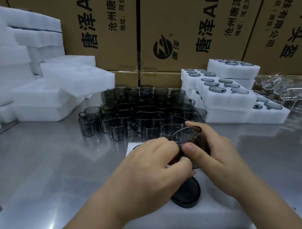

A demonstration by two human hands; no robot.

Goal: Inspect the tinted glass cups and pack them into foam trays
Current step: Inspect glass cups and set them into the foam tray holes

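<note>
Behind foam tray (210, 218), massed tinted cups (143, 113).

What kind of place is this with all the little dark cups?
Most likely a factory or warehouse packing bench: printed cardboard cartons behind, stacks of white foam trays, and dozens of identical tinted glass cups on a steel table.

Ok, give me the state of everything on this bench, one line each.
held cup: lifted, tilted, gripped by both hands.
left hand: fingers curled on the cup's near side.
right hand: curled round the cup.
front foam tray: partly filled.
seated cup: in a tray pocket.
loose cups: upright, clustered.
right trays: filled, stacked.
left foam trays: stacked, no cups showing.
</note>
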